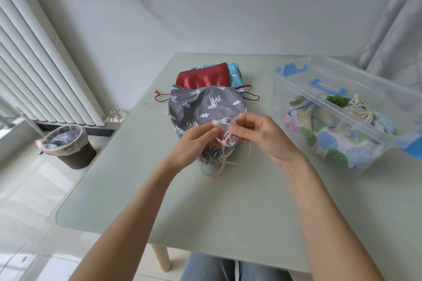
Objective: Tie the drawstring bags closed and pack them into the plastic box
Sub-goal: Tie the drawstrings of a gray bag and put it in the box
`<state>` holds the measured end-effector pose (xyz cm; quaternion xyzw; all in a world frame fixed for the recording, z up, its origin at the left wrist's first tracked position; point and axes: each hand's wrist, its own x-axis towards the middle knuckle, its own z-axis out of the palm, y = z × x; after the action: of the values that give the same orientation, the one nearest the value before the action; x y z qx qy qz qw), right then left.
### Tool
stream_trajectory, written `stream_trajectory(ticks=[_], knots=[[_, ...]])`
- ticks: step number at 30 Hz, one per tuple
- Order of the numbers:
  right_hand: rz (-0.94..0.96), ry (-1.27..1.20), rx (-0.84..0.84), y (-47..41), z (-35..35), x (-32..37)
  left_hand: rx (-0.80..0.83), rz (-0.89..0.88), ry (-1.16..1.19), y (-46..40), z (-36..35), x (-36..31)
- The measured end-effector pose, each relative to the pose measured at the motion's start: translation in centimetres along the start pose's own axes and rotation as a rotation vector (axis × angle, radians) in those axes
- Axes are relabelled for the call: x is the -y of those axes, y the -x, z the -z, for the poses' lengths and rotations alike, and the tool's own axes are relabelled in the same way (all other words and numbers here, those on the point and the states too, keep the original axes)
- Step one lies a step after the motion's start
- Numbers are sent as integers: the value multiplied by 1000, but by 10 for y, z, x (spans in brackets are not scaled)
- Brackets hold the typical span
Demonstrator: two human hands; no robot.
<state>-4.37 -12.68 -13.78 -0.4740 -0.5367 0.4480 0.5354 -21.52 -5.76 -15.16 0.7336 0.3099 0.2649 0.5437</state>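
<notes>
A grey drawstring bag (205,107) printed with white cartoon animals and clouds is lying in the middle of the pale green table (137,189), its gathered mouth pointing toward the near edge. Both hands are working just above that mouth. The left hand (194,143) is pinching a stretch of the cream cord (219,164) between thumb and fingertips, and the right hand (260,137) is pinching another stretch of the same cord, with its remaining fingers curled loosely. The cord is crossing between the two hands in what seems to be a loop or half-made knot, though the strands are too blurred to tell exactly. More cord is trailing in loops on the table near the bag's mouth.

Just beyond the grey bag, a red bag (203,77) is lying on top of a light blue bag (235,73), with dark red cords sticking out at both sides. At the right, a clear plastic box (296,89) with blue handles is holding a tied leaf-patterned bag (331,141). On the floor at the left, a lined waste bin (68,146) is standing near a white radiator (45,75).
</notes>
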Motion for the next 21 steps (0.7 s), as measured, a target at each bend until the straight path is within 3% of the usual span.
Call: stream_trajectory(ticks=[5, 7, 10, 13, 17, 21], knots=[[74, -39, 37, 3, 2, 3, 171, 25, -13, 6, 7, -9], [100, 20, 5, 2, 2, 2, 123, 15, 14, 6, 8, -13], [221, 339, -134, 2, 3, -6, -10, 65, -3, 3, 17, -13], [373, 543, -229, 1, 2, -13, 47, 99, -98, 2, 20, -10], [380, 464, -224, -1, -2, -17, 164, 59, -104, 1, 8, -9], [322, 371, -271, -1, -2, -20, 23, -20, -57, -2, 0, -8]])
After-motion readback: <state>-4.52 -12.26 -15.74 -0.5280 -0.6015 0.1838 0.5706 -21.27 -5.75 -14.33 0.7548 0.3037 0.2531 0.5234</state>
